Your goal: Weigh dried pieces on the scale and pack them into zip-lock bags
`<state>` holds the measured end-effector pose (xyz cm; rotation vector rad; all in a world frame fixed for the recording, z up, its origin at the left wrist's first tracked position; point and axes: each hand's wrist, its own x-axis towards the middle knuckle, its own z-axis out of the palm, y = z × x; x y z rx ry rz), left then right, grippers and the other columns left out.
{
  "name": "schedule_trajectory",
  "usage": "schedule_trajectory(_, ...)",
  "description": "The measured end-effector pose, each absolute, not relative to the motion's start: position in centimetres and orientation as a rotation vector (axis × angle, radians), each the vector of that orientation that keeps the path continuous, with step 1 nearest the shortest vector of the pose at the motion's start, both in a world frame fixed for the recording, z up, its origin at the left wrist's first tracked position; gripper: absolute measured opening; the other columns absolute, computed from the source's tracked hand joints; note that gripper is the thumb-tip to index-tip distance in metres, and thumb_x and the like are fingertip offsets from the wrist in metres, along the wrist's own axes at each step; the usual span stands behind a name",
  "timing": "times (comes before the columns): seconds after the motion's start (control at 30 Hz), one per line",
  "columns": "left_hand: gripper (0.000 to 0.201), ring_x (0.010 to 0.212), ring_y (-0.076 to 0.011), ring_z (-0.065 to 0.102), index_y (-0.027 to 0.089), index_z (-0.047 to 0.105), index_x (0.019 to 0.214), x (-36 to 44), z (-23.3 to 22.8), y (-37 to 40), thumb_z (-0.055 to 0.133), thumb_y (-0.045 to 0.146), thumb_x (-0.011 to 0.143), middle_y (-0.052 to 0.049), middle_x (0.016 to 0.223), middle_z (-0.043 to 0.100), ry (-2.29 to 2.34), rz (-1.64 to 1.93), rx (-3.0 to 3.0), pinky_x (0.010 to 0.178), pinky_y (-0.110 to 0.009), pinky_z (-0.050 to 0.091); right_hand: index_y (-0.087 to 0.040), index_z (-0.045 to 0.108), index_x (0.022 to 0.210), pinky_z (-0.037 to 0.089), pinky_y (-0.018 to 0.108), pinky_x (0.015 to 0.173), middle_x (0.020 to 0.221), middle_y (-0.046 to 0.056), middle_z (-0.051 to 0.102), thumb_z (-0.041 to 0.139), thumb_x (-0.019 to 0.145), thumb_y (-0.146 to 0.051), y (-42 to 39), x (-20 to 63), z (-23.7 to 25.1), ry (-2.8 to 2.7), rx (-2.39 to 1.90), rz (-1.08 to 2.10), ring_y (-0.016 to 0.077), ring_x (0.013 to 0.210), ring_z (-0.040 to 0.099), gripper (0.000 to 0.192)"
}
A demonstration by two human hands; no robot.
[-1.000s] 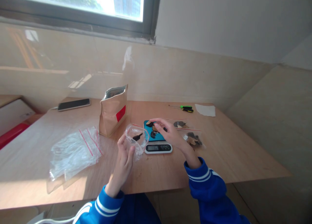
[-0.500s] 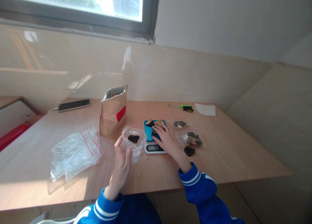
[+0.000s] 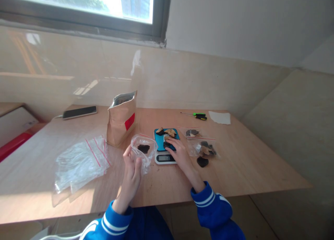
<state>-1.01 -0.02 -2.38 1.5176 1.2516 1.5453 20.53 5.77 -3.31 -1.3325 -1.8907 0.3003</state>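
Fingers of the left hand (image 3: 132, 170) are pinching a small clear bag (image 3: 144, 150) open, one dark piece already lying inside; at its three o'clock the right hand (image 3: 178, 152) is closing its fingertips on dried pieces (image 3: 167, 132) sitting on the blue scale (image 3: 166, 146). Judging by this, filling is barely under way: several pieces are waiting on the scale, two filled bags (image 3: 202, 142) are lying at three o'clock, empty bags (image 3: 79, 161) at nine

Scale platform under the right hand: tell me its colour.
Teal blue scale platform, seen in the head view, beside the right hand.
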Motion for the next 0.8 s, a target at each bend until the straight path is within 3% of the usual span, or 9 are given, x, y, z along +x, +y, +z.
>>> schedule_trajectory(0.23,0.051,0.142,-0.0239,0.031,0.023,0.027,0.141,-0.4,-2.3,0.2,0.040,0.041,0.095,-0.015,0.150,0.036,1.228,1.524,1.495,0.118,-0.049,0.021,-0.019,0.067,0.098,0.051,0.043,0.094,0.106,0.011,0.071,0.052,0.089,-0.022,5.3,20.5,-2.7,-1.685,-1.373,0.349,0.0248,0.102,0.065,0.018)
schedule_trajectory(0.4,0.052,0.144,-0.0238,0.028,0.023,0.028,0.140,-0.2,-2.6,0.5,0.040,0.045,0.095,-0.015,0.153,0.032,1.232,1.510,1.470,0.118,-0.048,0.019,-0.018,0.069,0.089,0.054,0.043,0.089,0.099,0.010,0.072,0.059,0.083,-0.030,5.4,20.7,-2.4,-1.459,-1.357,0.453,0.0252,0.096,0.067,0.017)
schedule_trajectory(0.63,0.051,0.138,-0.0243,0.039,0.025,0.032,0.139,0.4,-2.7,0.9,0.042,0.046,0.094,-0.013,0.149,0.040,1.178,1.515,1.440,0.116,-0.048,0.026,-0.017,0.067,0.091,0.055,0.042,0.092,0.099,0.009,0.073,0.075,0.071,-0.036,5.5,18.7,1.7,-1.024,-1.123,0.732,0.0239,0.098,0.069,0.028)
schedule_trajectory(0.8,0.049,0.137,-0.0235,0.041,0.024,0.030,0.139,0.7,-2.3,1.1,0.041,0.041,0.095,-0.014,0.148,0.042,1.133,1.503,1.501,0.115,-0.047,0.028,-0.020,0.068,0.099,0.055,0.038,0.092,0.102,0.006,0.074,0.074,0.075,-0.031,4.0,16.0,6.0,-1.243,-0.945,1.017,0.0197,0.097,0.069,0.027)
